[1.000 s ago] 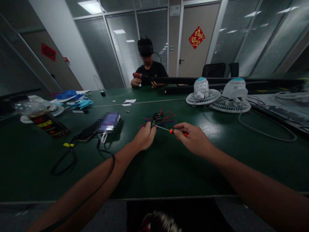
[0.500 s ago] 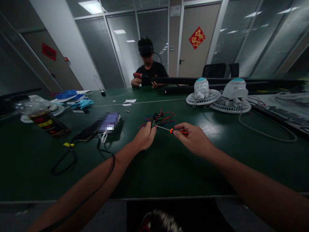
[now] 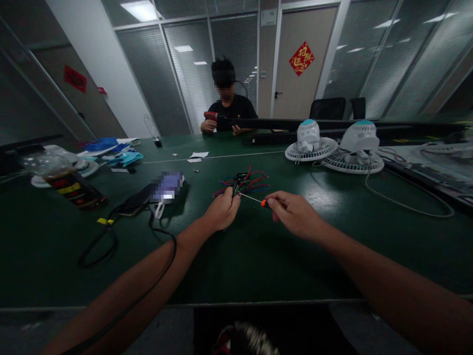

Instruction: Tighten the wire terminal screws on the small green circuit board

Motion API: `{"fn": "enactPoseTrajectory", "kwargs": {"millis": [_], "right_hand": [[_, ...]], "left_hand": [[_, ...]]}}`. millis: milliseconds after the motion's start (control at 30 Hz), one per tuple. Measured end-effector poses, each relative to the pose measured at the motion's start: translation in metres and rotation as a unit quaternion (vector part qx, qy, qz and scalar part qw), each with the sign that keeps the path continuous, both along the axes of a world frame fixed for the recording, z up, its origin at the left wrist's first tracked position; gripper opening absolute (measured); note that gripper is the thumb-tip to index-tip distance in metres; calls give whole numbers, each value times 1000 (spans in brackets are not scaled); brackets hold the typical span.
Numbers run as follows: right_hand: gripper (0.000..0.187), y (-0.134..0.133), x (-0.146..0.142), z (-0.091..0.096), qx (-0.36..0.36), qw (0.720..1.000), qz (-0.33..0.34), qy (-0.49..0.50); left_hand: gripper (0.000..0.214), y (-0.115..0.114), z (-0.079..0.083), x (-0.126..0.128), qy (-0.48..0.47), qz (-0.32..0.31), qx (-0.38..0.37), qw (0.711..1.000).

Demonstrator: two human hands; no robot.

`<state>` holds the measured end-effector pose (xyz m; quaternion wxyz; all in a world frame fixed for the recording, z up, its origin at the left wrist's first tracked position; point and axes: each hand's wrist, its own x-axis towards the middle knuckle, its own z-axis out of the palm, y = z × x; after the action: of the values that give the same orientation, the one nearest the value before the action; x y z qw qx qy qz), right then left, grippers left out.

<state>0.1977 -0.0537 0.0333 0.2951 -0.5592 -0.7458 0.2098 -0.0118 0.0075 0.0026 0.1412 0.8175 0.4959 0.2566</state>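
Close to the table's middle, my left hand [image 3: 223, 209] is closed, thumb and fingers pinching a small green part [image 3: 235, 189] with wires on it. Red, blue and black wires [image 3: 254, 182] spread out behind it. My right hand [image 3: 295, 214] is closed round the handle of a screwdriver [image 3: 263, 202] with an orange collar. Its thin metal shaft points left, and the tip meets the green part or lies right beside it; which of these I cannot tell. Most of the handle is hidden by my fingers.
Two white fans [image 3: 353, 148] lie at the back right, one cord looping forward. At left are a dark-labelled bottle [image 3: 76, 187], a phone [image 3: 137, 199], a pixelated object [image 3: 167, 186] and a black cable [image 3: 114, 241]. Opposite, a person [image 3: 231, 106] holds a red power drill [image 3: 210, 116].
My right hand's fingers have shifted round the screwdriver handle, covering more of it. The left hand keeps its place on the green part.
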Motion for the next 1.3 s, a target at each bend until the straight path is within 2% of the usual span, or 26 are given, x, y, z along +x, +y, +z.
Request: {"fn": "enactPoseTrajectory", "kwargs": {"millis": [267,1300], "right_hand": [[32,1,-2,-2,-17,999,-22,25],[28,1,-2,-2,-29,997,-16,64]], "left_hand": [[22,2,-1,-1,-6,0,-1,1000],[23,3,-2,-1,-15,1,1,1000]]}}
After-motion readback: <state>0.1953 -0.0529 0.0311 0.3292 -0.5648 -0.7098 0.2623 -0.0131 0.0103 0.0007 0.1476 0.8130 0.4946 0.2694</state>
